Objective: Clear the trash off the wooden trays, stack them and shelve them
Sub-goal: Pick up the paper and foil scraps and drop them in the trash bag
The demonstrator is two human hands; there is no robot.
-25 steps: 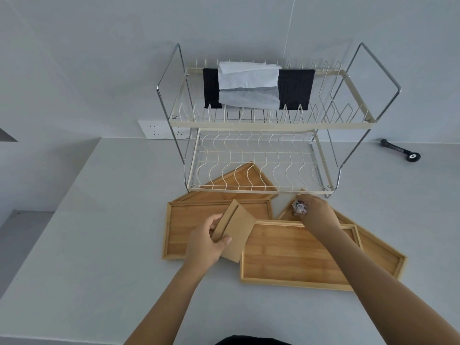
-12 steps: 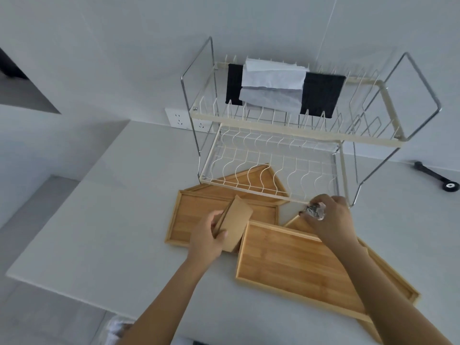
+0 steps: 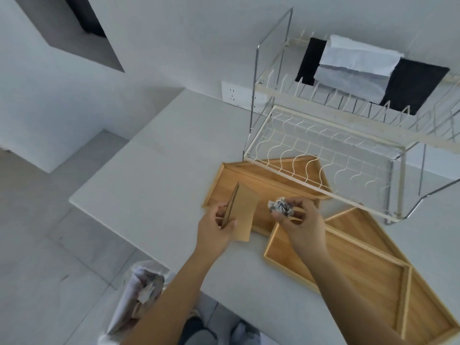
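Since a second ago the view has swung left and down, so a white-lined trash bin (image 3: 142,292) on the floor now shows below the tabletop (image 3: 154,175) edge, and both hands have pulled back from the wire rack (image 3: 323,155) toward the person. Left hand (image 3: 216,230) is pinching a folded brown cardboard piece (image 3: 242,212) by its lower edge, thumb on top. Right hand (image 3: 302,225) has its fingertips closed around a crumpled ball of silvery paper (image 3: 280,207). Both scraps look super light and crushable, so a loose pinch is plenty and they should just drop into the bin. Four flat bamboo trays (image 3: 353,265) lie scattered on the tabletop, two overlapping at right, one by the hands, one poking under the rack's bottom shelf. They look stiff and smooth with raised rims, so probably best grabbed by the long edges when stacking.
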